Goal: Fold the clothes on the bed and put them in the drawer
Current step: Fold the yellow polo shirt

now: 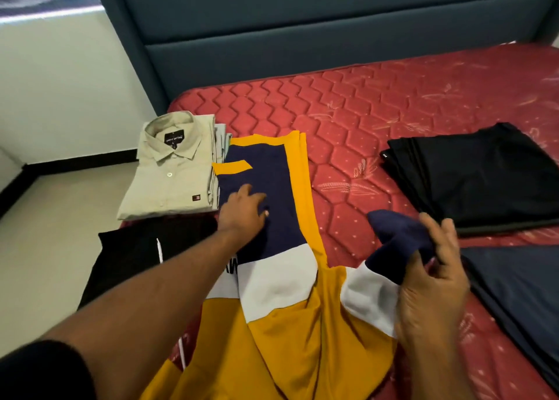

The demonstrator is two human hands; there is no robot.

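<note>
Running from the mattress's [393,103] near edge toward its left edge, the jersey [290,318] is being flattened by the left hand [242,210], fingers straight; its sleeve [390,233] is being gripped by the nearer right hand [432,278], off the long axis.

A bedroom in a home. A red quilted mattress [378,103] lies bare against a padded blue-grey headboard [302,24] at its far end. Folded clothes rest on the mattress, among them a beige shirt [169,169] at its left edge, beside a pale tiled floor [45,233].
</note>
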